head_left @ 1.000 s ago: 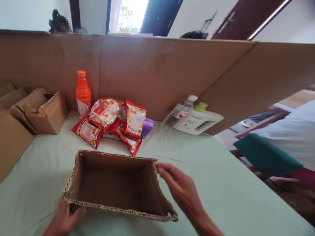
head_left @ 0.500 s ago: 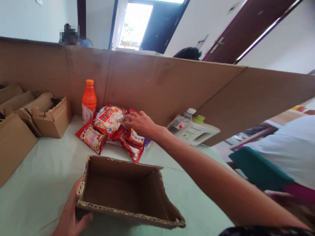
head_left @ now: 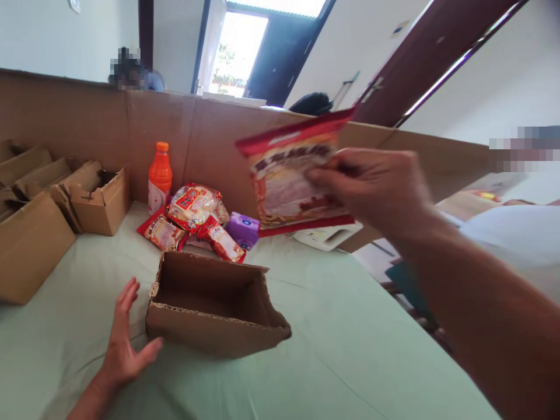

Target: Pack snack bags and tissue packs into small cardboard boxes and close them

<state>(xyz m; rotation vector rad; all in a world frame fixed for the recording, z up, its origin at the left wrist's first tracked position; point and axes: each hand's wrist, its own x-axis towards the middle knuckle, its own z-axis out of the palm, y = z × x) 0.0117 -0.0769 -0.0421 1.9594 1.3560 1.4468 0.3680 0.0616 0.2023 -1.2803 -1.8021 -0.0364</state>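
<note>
Printed in bold Chinese characters — too blurred to read — across the raised red-edged packet [head_left: 282, 189]; lettered too small to make out on the clear snack pack [head_left: 196, 206]; stamped with a round mark on the purple pack [head_left: 242, 232].

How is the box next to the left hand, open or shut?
Open. Nothing covers the top of the cardboard box, so you can see its dark inside.

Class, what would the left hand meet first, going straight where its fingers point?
Probably the cardboard box, at the thumb side of the left hand; if it slips past, the leftmost snack packet. Depth is unclear.
</note>
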